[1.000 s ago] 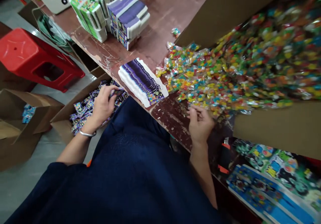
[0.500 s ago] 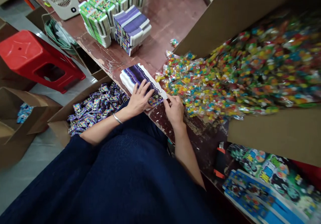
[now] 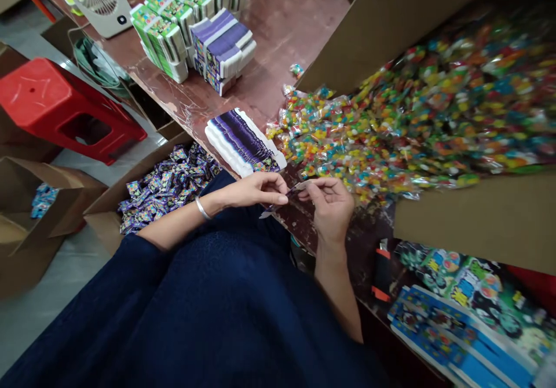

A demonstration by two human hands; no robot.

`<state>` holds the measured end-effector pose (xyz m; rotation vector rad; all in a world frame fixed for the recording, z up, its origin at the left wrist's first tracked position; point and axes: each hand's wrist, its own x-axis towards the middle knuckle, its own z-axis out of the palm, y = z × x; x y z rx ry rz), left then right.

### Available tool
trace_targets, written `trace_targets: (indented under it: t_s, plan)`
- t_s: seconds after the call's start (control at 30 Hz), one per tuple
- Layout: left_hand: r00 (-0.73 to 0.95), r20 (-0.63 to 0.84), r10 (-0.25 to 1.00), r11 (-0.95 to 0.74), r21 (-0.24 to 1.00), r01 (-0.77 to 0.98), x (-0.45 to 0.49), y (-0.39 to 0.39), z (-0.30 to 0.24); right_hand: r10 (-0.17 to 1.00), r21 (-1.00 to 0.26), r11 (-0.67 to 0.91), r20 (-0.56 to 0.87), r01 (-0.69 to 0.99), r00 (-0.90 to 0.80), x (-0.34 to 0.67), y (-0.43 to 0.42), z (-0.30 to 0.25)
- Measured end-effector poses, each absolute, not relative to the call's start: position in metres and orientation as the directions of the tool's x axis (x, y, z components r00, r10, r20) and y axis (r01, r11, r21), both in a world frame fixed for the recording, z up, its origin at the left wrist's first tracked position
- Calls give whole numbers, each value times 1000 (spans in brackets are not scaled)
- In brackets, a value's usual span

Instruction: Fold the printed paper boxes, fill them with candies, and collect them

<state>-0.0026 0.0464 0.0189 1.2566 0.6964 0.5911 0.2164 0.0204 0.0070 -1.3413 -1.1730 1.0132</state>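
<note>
I have a purple card piece (image 3: 295,190) between my two hands, just over the near edge of the desk (image 3: 286,35): the left hand (image 3: 256,190) pinches it between thumb and fingers, and the right hand (image 3: 333,205) grips its other end. Whether anything is inside it, I can't tell. By my reading this one is mid-way, its shape not yet finished. Many small purple packets (image 3: 167,188) already lie in the open carton (image 3: 102,217) on my left, while plenty remains: a fanned stack of flat purple cards (image 3: 243,142), a banded purple bundle (image 3: 223,35) and a broad spill of clear-wrapped candies (image 3: 339,139). The desk's reddish-brown top is scuffed and chipped along the edge. Green bundles (image 3: 158,35) and a white fan (image 3: 98,0) stand at its far left; beyond it, a red stool (image 3: 39,90) sits on the grey floor (image 3: 73,284).
</note>
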Motion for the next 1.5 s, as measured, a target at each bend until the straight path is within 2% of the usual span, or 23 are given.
trace_targets:
  t_s: [0.07,0.13,0.23,0.3,0.37,0.43,0.53,0.57,0.63,0.7,0.73,0.87,0.97,1.07,1.17,1.27,1.37,1.43,1.5]
  plan:
    - [713,-207,670,431,890,-146,4,45,18,981,-991,38,62,128,185,217,15,11]
    - [701,-254,666,560,792,-245,12,42,12,968,-972,84,132,221,212,217,8,14]
    - [677,-299,673,641,692,-331,21,36,3,937,-845,183,305,503,172,219,-2,14]
    - [672,-308,674,643,692,-328,24,35,-2,955,-791,216,293,572,44,220,-8,13]
    - [675,-295,676,621,721,-306,25,35,-4,981,-831,182,187,525,-44,221,-12,11]
    - [695,-258,671,579,768,-274,24,36,-3,995,-897,98,78,431,-63,224,-13,10]
    - [726,-173,665,422,890,-174,21,37,3,995,-953,-5,-35,302,-96,230,-10,11]
    - [717,-153,680,351,927,-135,20,38,4,996,-961,-21,-44,276,-76,232,-8,11]
    - [659,-132,740,248,965,-86,20,39,6,997,-969,-21,-3,245,73,234,-5,10]
    - [570,-122,813,211,973,-93,22,39,4,966,-975,10,66,220,249,230,-3,6]
    - [521,-110,847,195,975,-111,24,39,2,955,-978,22,82,207,284,226,-4,3]
    - [325,-46,945,103,982,-160,38,33,-10,976,-969,-41,13,244,218,206,-11,-12]
    - [176,-81,981,120,968,-219,47,26,-18,958,-943,-81,16,322,286,194,-15,-20]
    - [83,-95,992,113,962,-248,51,20,-22,936,-971,-21,66,240,346,188,-12,-23]
    - [180,-104,978,140,970,-200,46,19,-20,915,-986,53,112,161,388,187,-8,-25]
    - [371,-139,918,212,963,-164,38,22,-17,905,-982,54,126,182,407,190,-8,-29]
    - [493,-169,854,260,958,-123,32,27,-16,909,-976,63,143,210,390,194,-8,-33]
    - [517,-170,839,251,964,-90,30,29,-16,922,-976,84,153,203,356,195,-6,-34]
    - [470,-145,871,212,973,-93,30,29,-17,922,-981,111,161,158,352,194,-3,-34]
